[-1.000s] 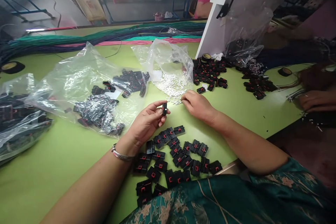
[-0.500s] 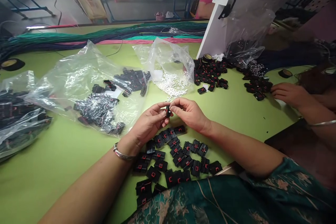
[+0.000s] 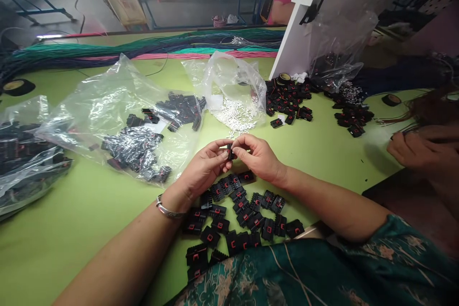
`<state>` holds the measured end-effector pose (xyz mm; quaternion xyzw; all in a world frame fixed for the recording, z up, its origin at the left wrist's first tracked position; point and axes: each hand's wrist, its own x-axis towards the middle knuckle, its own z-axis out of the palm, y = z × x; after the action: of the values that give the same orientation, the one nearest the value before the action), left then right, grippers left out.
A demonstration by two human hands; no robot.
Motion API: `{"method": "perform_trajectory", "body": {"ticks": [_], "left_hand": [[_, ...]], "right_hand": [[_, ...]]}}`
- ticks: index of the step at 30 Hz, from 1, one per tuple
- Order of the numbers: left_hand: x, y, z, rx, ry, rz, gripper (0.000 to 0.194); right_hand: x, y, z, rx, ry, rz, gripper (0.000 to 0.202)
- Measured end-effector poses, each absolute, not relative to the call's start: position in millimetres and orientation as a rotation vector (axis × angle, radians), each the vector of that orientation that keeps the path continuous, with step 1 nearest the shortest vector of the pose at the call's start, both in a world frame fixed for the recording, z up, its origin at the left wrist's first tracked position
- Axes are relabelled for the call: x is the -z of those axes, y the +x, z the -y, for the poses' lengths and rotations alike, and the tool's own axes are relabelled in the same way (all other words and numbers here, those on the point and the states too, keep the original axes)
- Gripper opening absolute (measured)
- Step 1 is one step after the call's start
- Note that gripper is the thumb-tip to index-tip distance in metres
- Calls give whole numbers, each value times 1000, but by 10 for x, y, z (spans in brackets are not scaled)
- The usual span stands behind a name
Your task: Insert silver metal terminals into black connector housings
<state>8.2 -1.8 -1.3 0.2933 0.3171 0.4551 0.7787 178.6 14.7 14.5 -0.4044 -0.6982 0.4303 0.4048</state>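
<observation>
A small black plastic connector housing (image 3: 230, 151) is held upright between the thumb and fingers of my left hand (image 3: 203, 165). My right hand (image 3: 261, 157) has its thumb and index finger pinched against the housing's right side; whether a tiny piece lies between those fingertips is hidden. Below both hands, several black connector housings with red clips (image 3: 245, 217) lie loosely on the green table. Just beyond my fingertips, small white pieces (image 3: 237, 117) spill from the mouth of a clear plastic bag (image 3: 234, 69).
A large clear bag (image 3: 96, 105) with black housings covers the left side. More housings (image 3: 289, 98) are heaped by a white upright panel (image 3: 292, 38). Cable bundles (image 3: 143, 45) run along the back. At right, a co-worker's hand (image 3: 412, 150) is over the table edge.
My hands stay in nearly the same place around the housing. White spots seen earlier on its right side no longer show. The co-worker's hand has moved back from the housings, down and right.
</observation>
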Motion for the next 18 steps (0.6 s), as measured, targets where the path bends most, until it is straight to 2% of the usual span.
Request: {"method": "perform_trajectory", "body": {"ticks": [6, 13, 18], "left_hand": [[31, 73, 21, -986, 660, -679, 37], [26, 88, 51, -1039, 779, -725, 31], [-13, 103, 42, -1076, 773, -706, 34]], "right_hand": [[-128, 1759, -142, -1024, -1055, 1752, 2], [-155, 1786, -181, -1699, -1121, 1369, 24], [-192, 1829, -162, -1703, -1057, 1358, 28]]}}
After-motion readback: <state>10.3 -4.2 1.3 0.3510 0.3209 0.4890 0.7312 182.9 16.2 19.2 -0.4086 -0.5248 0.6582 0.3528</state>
